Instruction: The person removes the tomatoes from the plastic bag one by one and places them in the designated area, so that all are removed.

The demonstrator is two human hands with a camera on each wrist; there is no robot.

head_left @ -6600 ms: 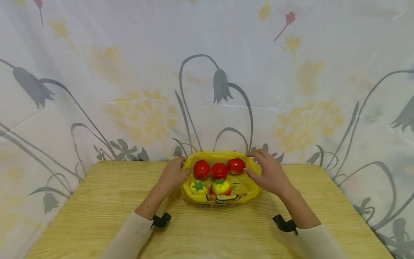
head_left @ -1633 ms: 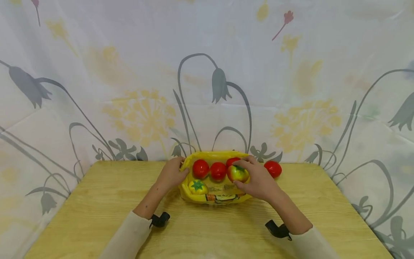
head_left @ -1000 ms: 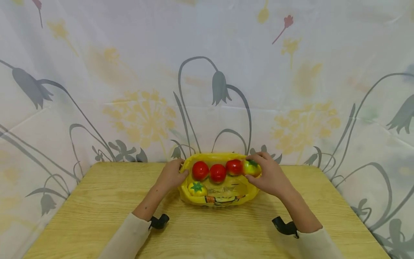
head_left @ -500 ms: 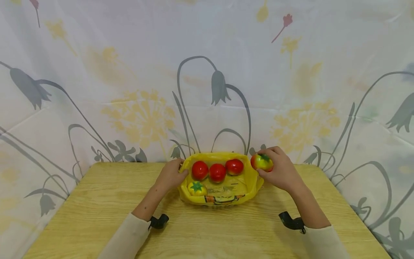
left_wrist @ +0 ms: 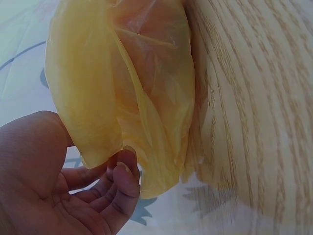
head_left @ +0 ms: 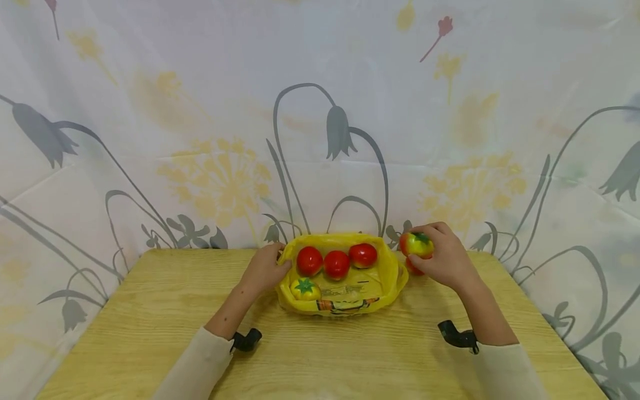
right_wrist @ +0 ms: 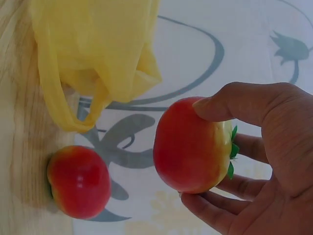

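A yellow plastic bag (head_left: 392, 278) stands wide-mouthed on the table. Inside lie three red tomatoes (head_left: 337, 265) and a yellow one with a green leafy top (head_left: 305, 289). My left hand (head_left: 262, 272) grips the bag's left rim; the left wrist view shows its fingers curled at the bag's edge (left_wrist: 93, 98). Right of the bag, my right hand (head_left: 447, 258) holds a red-yellow tomato (right_wrist: 188, 147) in the air between thumb and fingers. Below it, another red tomato (right_wrist: 80, 181) rests on the table, partly hidden by the hand in the head view.
The wooden table (head_left: 320, 355) ends at the back against a flower-printed cloth (head_left: 320, 183). A loop of the bag, its handle (right_wrist: 61, 103), hangs down on the right side near the loose tomato. Black wrist mounts (head_left: 247, 340) sit on both arms.
My right hand has lifted the red-yellow tomato out of the bag and carried it right, above the loose red one, which was taken out earlier. The left hand stays on the rim.
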